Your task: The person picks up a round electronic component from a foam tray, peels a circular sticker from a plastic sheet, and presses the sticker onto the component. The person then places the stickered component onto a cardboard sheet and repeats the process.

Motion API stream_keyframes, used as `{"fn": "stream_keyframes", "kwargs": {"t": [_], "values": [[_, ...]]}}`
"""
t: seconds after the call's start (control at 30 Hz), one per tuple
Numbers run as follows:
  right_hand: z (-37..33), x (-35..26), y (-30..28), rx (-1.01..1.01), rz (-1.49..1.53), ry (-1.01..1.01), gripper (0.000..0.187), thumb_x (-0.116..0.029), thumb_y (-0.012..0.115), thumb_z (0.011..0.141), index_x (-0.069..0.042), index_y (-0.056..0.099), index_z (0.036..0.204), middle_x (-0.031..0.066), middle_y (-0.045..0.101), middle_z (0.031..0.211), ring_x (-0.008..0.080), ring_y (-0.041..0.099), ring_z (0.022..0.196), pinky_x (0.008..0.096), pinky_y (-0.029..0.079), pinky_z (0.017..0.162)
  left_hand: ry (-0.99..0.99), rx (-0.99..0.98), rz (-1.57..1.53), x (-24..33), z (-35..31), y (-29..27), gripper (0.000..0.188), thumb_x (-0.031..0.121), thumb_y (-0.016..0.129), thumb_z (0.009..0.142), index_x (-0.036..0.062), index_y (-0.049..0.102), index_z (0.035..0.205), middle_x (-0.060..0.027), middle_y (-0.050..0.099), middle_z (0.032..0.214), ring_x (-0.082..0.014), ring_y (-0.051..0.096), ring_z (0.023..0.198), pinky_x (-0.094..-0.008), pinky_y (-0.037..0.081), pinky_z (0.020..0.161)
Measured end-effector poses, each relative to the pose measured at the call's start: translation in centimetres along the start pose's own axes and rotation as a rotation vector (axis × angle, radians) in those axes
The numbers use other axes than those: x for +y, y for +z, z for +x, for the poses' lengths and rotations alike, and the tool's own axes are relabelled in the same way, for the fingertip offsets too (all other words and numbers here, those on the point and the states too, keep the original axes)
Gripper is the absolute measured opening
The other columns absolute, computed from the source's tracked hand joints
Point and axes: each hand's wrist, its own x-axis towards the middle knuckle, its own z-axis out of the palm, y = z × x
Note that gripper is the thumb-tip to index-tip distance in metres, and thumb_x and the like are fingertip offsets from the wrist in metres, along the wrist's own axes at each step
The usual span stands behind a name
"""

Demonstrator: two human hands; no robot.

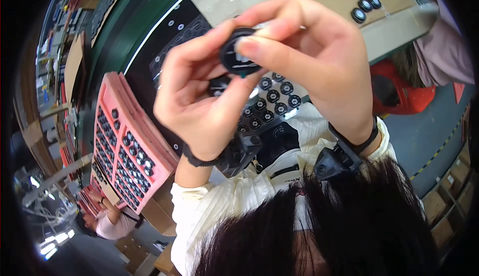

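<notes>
Both hands hold a small black round part [229, 56] up close, above the work surface. My left hand [187, 96] is closed, gripping its rim between thumb and forefinger. My right hand [324, 61] is closed too, its thumb pressed against the part's face and its fingers curled at the upper edge. Another dark piece [219, 85] shows within the curl of my left fingers; its kind is unclear. Below the hands lies a clear tray [287, 118] with rows of black round parts, partly hidden by my hands and wrists. Each wrist wears a black strap with a device.
At left, stacked pink foam trays [133, 107] hold many black round parts. Several more loose black parts [358, 15] lie on cardboard at the upper right. A green conveyor [134, 16] runs behind. A red stool [411, 99] stands at right; another person [112, 223] is at lower left.
</notes>
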Motion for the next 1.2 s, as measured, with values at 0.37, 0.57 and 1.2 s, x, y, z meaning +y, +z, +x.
{"fn": "stream_keyframes", "kwargs": {"t": [0.37,0.57,1.2], "values": [[-1.6,2.6,1.4,0.031,-0.495,-0.177,0.059,-0.002,0.057,0.074,-0.004,0.027,0.125,0.0176,0.031,0.128,0.0275,0.046,0.107,0.0330,0.042,0.083,0.227,-0.403,0.608,1.7,-3.0,-6.9,0.040,-0.009,0.062,0.058,-0.0033,0.056,0.097,-0.0181,0.060,0.087,-0.0217,0.061,0.074,-0.0252,0.049,0.063],[-1.8,3.5,-1.4,0.091,-0.521,0.051,0.064,0.001,0.055,0.072,-0.004,0.024,0.128,0.0140,0.031,0.130,0.0255,0.045,0.108,0.0339,0.037,0.088,0.060,-0.194,1.502,-5.3,3.3,-26.6,0.028,0.008,0.055,0.069,0.0038,0.052,0.097,-0.0176,0.057,0.075,-0.0306,0.057,0.070,-0.0357,0.045,0.060],[-2.1,5.6,-3.5,0.076,-0.681,0.188,0.051,-0.001,0.050,0.078,-0.005,0.031,0.125,0.0092,0.033,0.129,0.0203,0.045,0.107,0.0286,0.037,0.087,-0.874,0.293,0.179,-10.1,3.1,-44.6,0.027,0.006,0.047,0.081,0.0075,0.052,0.107,-0.0079,0.059,0.087,-0.0230,0.057,0.077,-0.0330,0.045,0.067]]}}
